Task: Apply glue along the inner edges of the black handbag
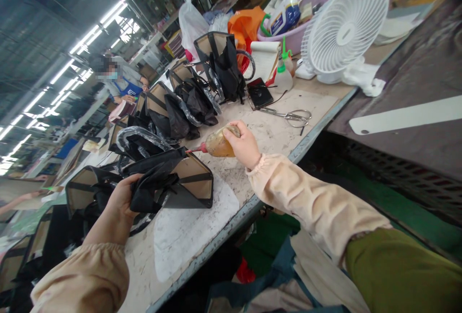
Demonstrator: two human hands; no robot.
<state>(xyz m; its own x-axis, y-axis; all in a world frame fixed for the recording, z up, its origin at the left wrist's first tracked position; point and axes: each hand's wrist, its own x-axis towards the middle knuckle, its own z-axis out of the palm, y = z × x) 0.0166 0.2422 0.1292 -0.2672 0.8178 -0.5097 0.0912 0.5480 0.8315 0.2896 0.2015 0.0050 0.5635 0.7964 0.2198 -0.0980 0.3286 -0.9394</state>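
Note:
My right hand (244, 145) is closed around a squeeze bottle (217, 144) of amber glue, held sideways with its red nozzle pointing left at a bag. My left hand (121, 202) grips the black lining of a tan and black bag (187, 180) that lies on the worktable (274, 132). The nozzle tip sits at the top edge of that bag. Both forearms wear beige sleeve covers.
Several more tan and black bags (187, 96) stand in a row along the table. Scissors (294, 116), a black phone (259, 93), a white squeeze bottle (283, 74), a white fan (342, 29) and a purple basin (303, 19) sit at the far end. Another person (121, 79) works at the left.

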